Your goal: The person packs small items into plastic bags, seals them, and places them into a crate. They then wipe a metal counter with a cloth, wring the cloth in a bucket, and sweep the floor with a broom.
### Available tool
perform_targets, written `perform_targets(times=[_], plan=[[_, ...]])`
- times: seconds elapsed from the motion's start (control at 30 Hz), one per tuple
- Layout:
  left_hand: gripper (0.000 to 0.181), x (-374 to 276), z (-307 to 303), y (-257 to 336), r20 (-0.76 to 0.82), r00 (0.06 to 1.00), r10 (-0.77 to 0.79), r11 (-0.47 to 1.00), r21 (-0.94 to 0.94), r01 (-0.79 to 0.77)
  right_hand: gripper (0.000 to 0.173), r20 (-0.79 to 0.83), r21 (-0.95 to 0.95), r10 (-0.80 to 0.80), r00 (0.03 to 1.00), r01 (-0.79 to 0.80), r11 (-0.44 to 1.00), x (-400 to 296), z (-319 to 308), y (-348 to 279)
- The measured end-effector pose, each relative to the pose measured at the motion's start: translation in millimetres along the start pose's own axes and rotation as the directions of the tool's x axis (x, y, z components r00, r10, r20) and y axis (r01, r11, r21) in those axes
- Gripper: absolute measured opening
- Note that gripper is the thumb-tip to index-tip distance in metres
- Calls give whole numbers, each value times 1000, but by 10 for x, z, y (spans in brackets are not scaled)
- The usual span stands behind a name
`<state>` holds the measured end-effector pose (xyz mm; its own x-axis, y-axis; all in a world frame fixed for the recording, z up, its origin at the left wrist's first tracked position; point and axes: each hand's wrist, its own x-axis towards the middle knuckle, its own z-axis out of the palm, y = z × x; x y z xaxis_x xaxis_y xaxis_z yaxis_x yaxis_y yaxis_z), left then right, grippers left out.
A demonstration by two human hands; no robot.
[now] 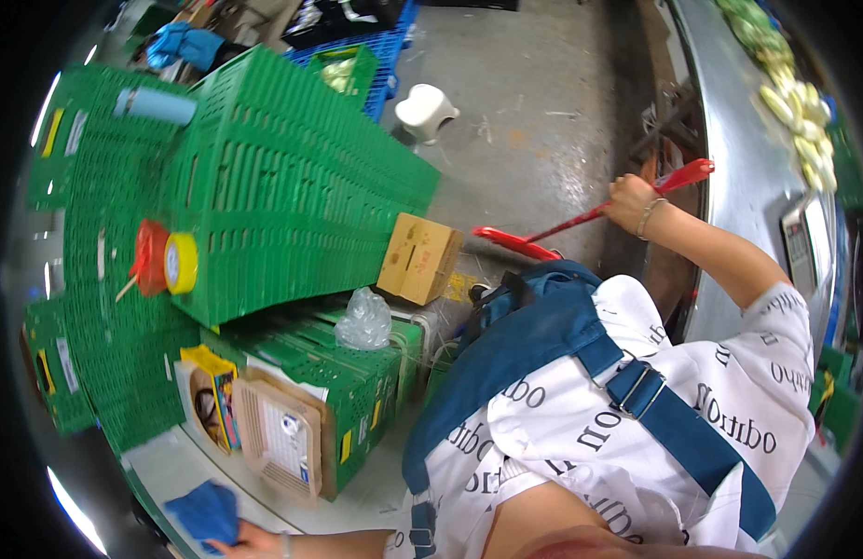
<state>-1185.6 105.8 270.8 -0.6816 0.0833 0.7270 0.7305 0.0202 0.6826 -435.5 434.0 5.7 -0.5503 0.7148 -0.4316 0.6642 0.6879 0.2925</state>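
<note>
My right hand (pixel 631 199) is closed round a long red implement (pixel 564 223). It has a thin shaft and a wider part at each end; its exact kind is unclear. It crosses above the floor, with one end over the metal table's edge and the other near the blue apron (pixel 515 356) on my body. At the lower left, my left hand (pixel 246 541) grips a folded blue cloth (pixel 206 513) by its edge, near a pale tabletop (pixel 155 465). A yellow open-fronted box (pixel 211 398) and a tan plastic basket (pixel 281 437) stand close by.
Stacked green crates (pixel 292 189) carry a yellow tape roll (pixel 182 263), red bag (pixel 150 258) and blue bottle (pixel 155 105). A cardboard box (pixel 421 258) adjoins them. Beyond is a white stool (pixel 424 112). The metal table (pixel 735 140) holds vegetables (pixel 798 112) and a scale (pixel 809 241).
</note>
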Motion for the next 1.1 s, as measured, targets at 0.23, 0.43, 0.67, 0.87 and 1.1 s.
perform_targets(times=[0.23,0.43,0.67,0.87,1.1], plan=[[58,-1644,1201,329,445,436,-782,326,-305,895,27,340,309,-46,939,-66,949,674,1348,-590],[53,-2318,1584,120,619,174,-766,218,-4,976,22,324,386,21,946,-152,910,1272,1855,-137],[49,-2896,1583,210,541,84,-836,134,54,990,32,414,351,121,902,-281,893,1315,2488,1015],[41,-3437,1223,229,319,-36,-947,-21,50,999,25,412,115,259,874,-331,937,1058,2465,2630],[38,-3866,1428,138,180,-206,-962,-195,74,978,25,342,-70,388,856,-389,919,1400,2698,4053]])
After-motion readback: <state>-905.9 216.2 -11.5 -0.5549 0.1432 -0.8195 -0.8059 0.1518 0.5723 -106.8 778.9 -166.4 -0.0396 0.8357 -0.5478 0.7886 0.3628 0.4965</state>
